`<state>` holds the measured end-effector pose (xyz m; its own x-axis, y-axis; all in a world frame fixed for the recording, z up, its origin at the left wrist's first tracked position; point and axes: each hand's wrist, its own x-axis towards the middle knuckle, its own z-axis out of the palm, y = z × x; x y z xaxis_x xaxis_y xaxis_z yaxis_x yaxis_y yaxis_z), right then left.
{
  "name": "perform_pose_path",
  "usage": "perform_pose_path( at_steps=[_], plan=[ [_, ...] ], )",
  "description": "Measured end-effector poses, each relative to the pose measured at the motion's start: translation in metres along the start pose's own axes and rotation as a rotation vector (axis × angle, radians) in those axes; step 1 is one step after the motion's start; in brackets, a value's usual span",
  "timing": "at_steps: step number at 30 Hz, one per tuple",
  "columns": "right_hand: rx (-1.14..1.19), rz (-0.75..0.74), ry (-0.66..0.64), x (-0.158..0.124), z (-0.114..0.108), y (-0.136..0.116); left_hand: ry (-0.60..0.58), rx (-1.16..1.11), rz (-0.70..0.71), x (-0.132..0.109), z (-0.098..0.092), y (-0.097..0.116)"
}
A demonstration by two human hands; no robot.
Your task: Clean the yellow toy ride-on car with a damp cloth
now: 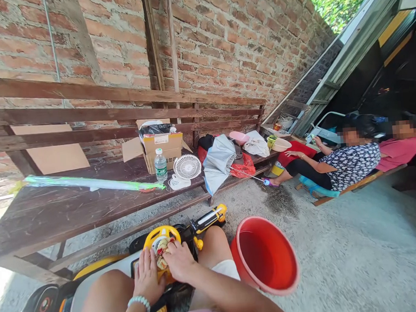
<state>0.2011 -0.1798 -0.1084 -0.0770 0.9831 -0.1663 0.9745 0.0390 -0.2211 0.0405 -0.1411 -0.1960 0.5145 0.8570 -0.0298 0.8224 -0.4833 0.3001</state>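
A bunched cream-and-red patterned piece (162, 253), which looks like cloth, lies over the yellow toy steering wheel (162, 231) between my knees. My left hand (147, 272), with a pale bead bracelet (139, 301) at its wrist, has its fingers stretched out flat along the left side of the piece. From the right, my right hand (180, 261) presses curled fingers onto it; the fingertips are partly hidden. The wheel belongs to a ride-on toy vehicle with a yellow-and-black lever arm (208, 218).
A red bucket (241, 253) stands beside my right knee. Along the wooden bench (100, 204) are a water bottle (161, 166), a white fan (187, 168), a cardboard box (168, 147) and a folded umbrella (218, 162). Two people (351, 165) sit at the right.
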Motion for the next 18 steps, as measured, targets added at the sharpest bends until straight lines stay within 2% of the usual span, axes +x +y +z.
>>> perform_pose_path(
  at_steps=[6, 9, 13, 18],
  plan=[
    [-0.035, 0.053, 0.016, 0.062, -0.038, 0.004, -0.113, 0.079, -0.021, 0.003, -0.01, 0.001],
    [-0.054, 0.032, 0.01, 0.076, -0.045, 0.001, -0.133, 0.096, -0.022, 0.004, -0.012, 0.002],
    [-0.054, 0.059, -0.018, 0.06, -0.032, -0.002, -0.107, 0.096, -0.019, 0.003, -0.008, 0.002],
    [-0.028, 0.038, 0.042, 0.006, 0.007, -0.007, -0.023, 0.007, -0.005, 0.001, 0.008, -0.007]
  ],
)
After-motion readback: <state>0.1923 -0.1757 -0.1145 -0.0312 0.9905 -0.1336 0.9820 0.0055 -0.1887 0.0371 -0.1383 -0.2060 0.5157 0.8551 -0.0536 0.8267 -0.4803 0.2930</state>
